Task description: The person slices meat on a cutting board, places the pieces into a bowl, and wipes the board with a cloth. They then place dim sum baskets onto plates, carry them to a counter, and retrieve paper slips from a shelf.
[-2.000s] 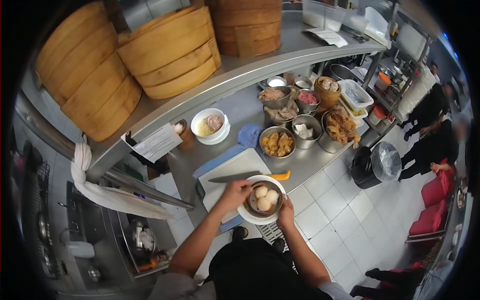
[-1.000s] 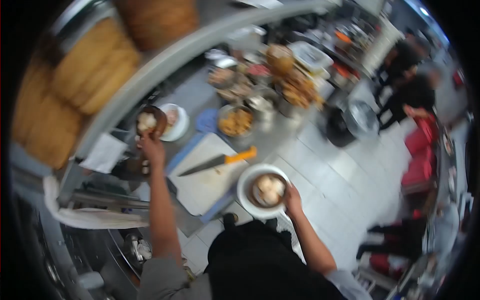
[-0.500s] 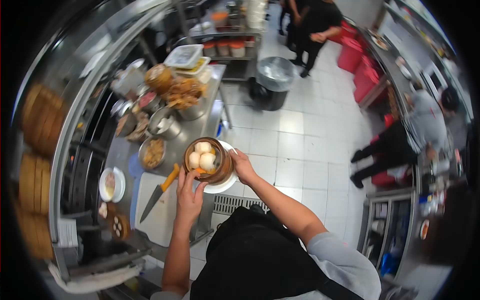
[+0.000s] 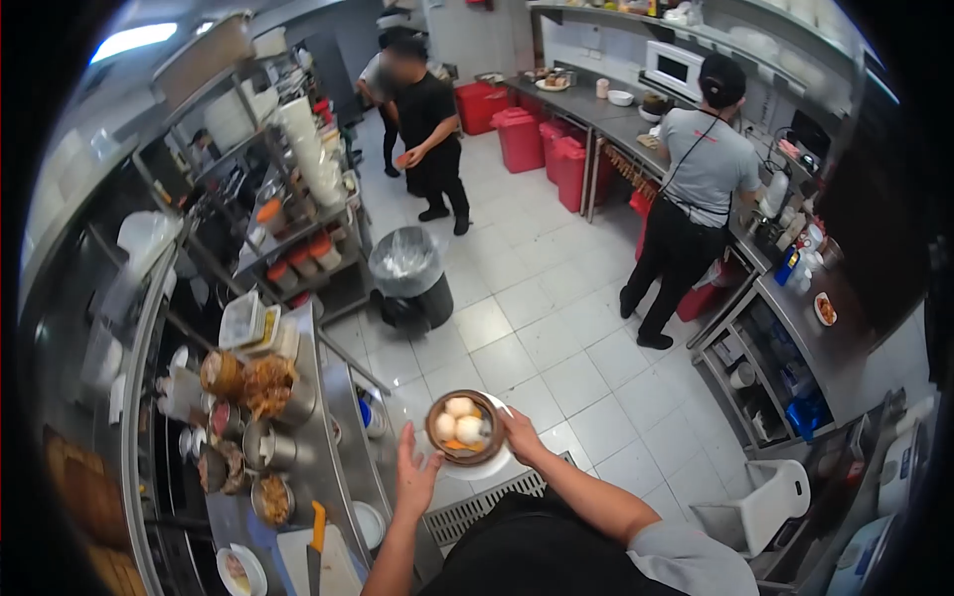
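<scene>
A round steamer basket (image 4: 433, 429) holding several pale buns (image 4: 461, 418) and something orange rests on a white plate (image 4: 497, 464). My right hand (image 4: 521, 437) grips the plate and basket at their right side, fingers partly hidden. On the left, my left hand (image 4: 414, 471) has its fingers spread beside the basket; whether a fingertip touches it is unclear. A knife with a yellow handle (image 4: 318, 526) lies on the white cutting board (image 4: 336, 564) at the lower left.
Metal pots (image 4: 268, 446) and a bowl (image 4: 240, 569) stand on the left counter. Ahead is a lined bin (image 4: 415, 283). A person in black (image 4: 429, 129) stands beyond it; a person in grey (image 4: 706, 169) faces the right counter. A white stool (image 4: 760, 502) is at right.
The view has swung up and to the right. The basket and plate have moved away from the counter, over the floor. My left hand has loosened from the basket, its fingers now spread.
</scene>
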`<control>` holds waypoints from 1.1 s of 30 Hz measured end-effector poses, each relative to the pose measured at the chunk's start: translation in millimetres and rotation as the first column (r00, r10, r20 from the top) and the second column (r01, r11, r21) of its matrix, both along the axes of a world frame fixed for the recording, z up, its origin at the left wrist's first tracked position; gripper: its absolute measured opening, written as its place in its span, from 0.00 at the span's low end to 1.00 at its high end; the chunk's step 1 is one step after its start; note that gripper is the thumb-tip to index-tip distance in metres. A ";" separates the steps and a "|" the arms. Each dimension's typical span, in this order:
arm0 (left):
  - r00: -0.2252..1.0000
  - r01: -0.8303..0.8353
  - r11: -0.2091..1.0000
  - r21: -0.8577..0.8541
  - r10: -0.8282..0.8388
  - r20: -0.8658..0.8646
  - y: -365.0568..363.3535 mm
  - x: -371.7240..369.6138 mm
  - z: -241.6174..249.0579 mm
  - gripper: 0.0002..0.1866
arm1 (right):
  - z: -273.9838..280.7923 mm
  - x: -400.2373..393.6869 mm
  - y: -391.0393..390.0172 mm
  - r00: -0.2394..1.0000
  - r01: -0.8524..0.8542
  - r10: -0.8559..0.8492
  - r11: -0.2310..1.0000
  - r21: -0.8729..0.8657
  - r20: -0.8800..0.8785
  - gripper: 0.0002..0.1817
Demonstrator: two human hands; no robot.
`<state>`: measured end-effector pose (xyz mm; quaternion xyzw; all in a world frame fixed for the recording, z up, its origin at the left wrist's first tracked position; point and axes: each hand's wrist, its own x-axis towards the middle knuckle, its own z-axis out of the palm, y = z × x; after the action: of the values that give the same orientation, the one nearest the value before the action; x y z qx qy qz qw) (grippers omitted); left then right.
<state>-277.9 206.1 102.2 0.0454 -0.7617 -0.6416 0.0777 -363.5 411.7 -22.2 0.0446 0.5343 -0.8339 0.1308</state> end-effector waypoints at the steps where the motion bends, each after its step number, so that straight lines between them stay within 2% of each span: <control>1: 0.994 0.062 0.998 0.013 -0.063 0.090 8.1 -17.6 -22.5 0.41 | 0.4 -1.5 23.2 1.000 0.013 -0.013 1.000 -0.007 -0.010 0.21; 2: 0.975 0.124 0.992 0.033 -0.127 0.181 18.2 -32.5 -33.6 0.41 | 4.3 -1.4 45.7 0.999 0.036 -0.036 0.999 0.000 0.001 0.20; 4: 0.949 0.240 0.971 0.014 -0.237 0.205 57.9 -51.7 -31.2 0.43 | 8.0 -6.4 82.3 0.994 0.106 -0.106 0.994 0.004 0.021 0.20; 6: 0.830 0.336 0.891 0.305 -0.433 0.352 102.0 -65.5 -27.1 0.42 | 7.8 -6.1 124.0 0.988 0.132 -0.131 0.991 -0.005 0.079 0.20; 7: 0.816 0.370 0.874 0.314 -0.468 0.341 106.4 -75.8 -59.5 0.42 | -20.1 -12.0 143.1 0.984 0.167 -0.172 0.983 0.071 0.056 0.21; 8: 0.800 0.404 0.879 0.252 -0.473 0.369 120.8 -90.8 -80.2 0.47 | -12.3 -12.5 161.1 0.971 0.220 -0.231 0.966 0.138 0.063 0.21; 10: 0.750 0.488 0.779 0.394 -0.605 0.268 150.8 -106.5 -92.4 0.50 | -2.4 -11.8 190.7 0.953 0.274 -0.290 0.947 0.166 0.086 0.21; 11: 0.697 0.535 0.743 0.401 -0.657 0.287 173.2 -113.4 -89.1 0.50 | 2.3 -15.2 207.6 0.945 0.285 -0.309 0.939 0.192 0.111 0.21; 13: 0.733 0.486 0.772 0.409 -0.615 0.291 218.1 -133.6 -72.3 0.54 | -6.3 -21.5 236.3 0.916 0.371 -0.391 0.912 0.175 0.093 0.22; 15: 0.691 0.545 0.743 0.389 -0.660 0.294 249.7 -155.6 -66.2 0.52 | -7.1 -29.2 265.7 0.892 0.426 -0.445 0.887 0.180 0.082 0.23; 18: 0.634 0.631 0.697 0.342 -0.717 0.291 302.0 -189.3 -77.4 0.49 | -12.5 -36.7 310.3 0.826 0.514 -0.557 0.806 0.294 0.083 0.21; 20: 0.592 0.680 0.661 0.317 -0.750 0.296 336.0 -218.4 -89.5 0.47 | -36.2 -50.2 344.6 0.744 0.611 -0.657 0.743 0.274 0.124 0.21; 21: 0.506 0.730 0.595 0.336 -0.802 0.318 360.6 -234.1 -95.4 0.51 | -55.9 -56.4 364.9 0.712 0.650 -0.677 0.736 0.190 0.188 0.30; 22: 0.420 0.771 0.525 0.360 -0.845 0.331 387.2 -249.8 -104.7 0.55 | -17.5 -53.0 384.7 0.696 0.666 -0.685 0.728 0.165 0.214 0.30; 23: 0.437 0.834 0.488 0.259 -0.869 0.233 405.6 -261.8 -129.8 0.37 | -16.3 -52.2 402.3 0.671 0.693 -0.715 0.699 0.176 0.196 0.29; 24: 0.413 0.845 0.462 0.269 -0.884 0.220 432.5 -270.0 -126.3 0.37 | -13.7 -54.5 424.6 0.639 0.725 -0.748 0.663 0.185 0.177 0.28; 25: 0.392 0.869 0.442 0.223 -0.889 0.236 463.3 -272.8 -116.9 0.36 | 0.5 -56.2 440.0 0.530 0.825 -0.834 0.549 0.132 0.152 0.23; 26: 0.369 0.890 0.419 0.177 -0.893 0.257 492.8 -276.6 -109.9 0.35 | -1.8 -55.6 465.5 0.499 0.844 -0.855 0.517 0.143 0.145 0.23; 27: 0.269 0.958 0.286 0.028 -0.928 0.258 522.9 -286.9 -104.8 0.37 | -10.5 -50.4 488.8 0.432 0.865 -0.894 0.447 0.226 0.114 0.22; 28: 0.228 0.969 0.245 0.030 -0.934 0.276 547.2 -287.8 -95.3 0.37 | -17.0 -42.1 503.5 0.365 0.876 -0.927 0.375 0.302 0.092 0.20; 29: 0.204 0.978 0.206 -0.010 -0.957 0.209 572.8 -283.9 -83.5 0.38 | -3.3 -34.4 515.3 0.293 0.923 -0.953 0.302 0.239 0.076 0.18; 30: 0.175 0.984 0.171 -0.049 -0.977 0.122 604.3 -279.3 -74.3 0.39 | -8.6 -27.0 531.4 0.235 0.951 -0.961 0.257 0.169 0.143 0.17; 32: 0.092 0.987 0.084 -0.140 -0.994 0.051 662.9 -270.1 -74.1 0.39 | -23.0 -10.3 563.9 0.062 0.996 -0.993 0.068 0.054 0.103 0.15; 33: 0.019 0.988 0.012 -0.156 -0.999 0.046 691.1 -265.7 -71.9 0.39 | -24.5 -0.7 582.8 0.010 1.000 -0.990 0.011 0.006 0.141 0.14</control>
<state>-543.6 897.2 30.3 -0.5306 -0.6159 -0.4571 -0.3607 -364.2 994.4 -46.7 0.4439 0.3012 -0.7061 -0.4623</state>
